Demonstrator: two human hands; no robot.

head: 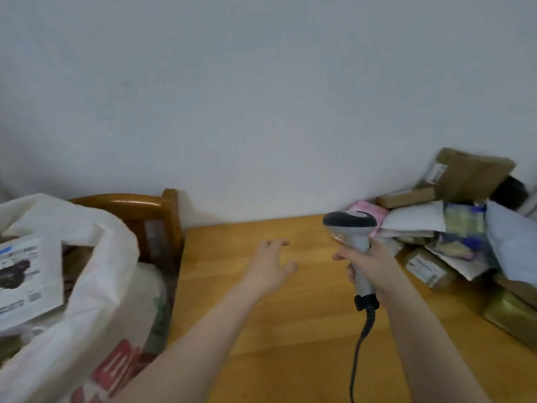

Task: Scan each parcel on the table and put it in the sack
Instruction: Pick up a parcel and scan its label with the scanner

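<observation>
Parcels [453, 228] sit heaped against the wall, just right of and beyond my right hand [369, 266]: brown boxes and white and pink mailers, all leaning on each other. Right fingers are curled round the handle of the scanner [353, 225], its head up and facing away from me, probably so I can aim at a label the moment one is turned up. Its cable [360, 344] hangs toward me below the grip. Left hand [270, 269] is over bare desk [232, 330], fingers spread and loose, gripping nothing; I can't tell if it touches the wood. It is apart from the scanner and well short of the pile, and reads as the free hand going for the next parcel. Sack [96, 286] stands open well left of my left fingers, against a wooden chair [139, 207] at the desk edge, mouth up for easy drops. One flat labelled parcel [29, 283] already lies inside. My guess is part way through, with many left to scan. The next grab wants a parcel with its label showing.
</observation>
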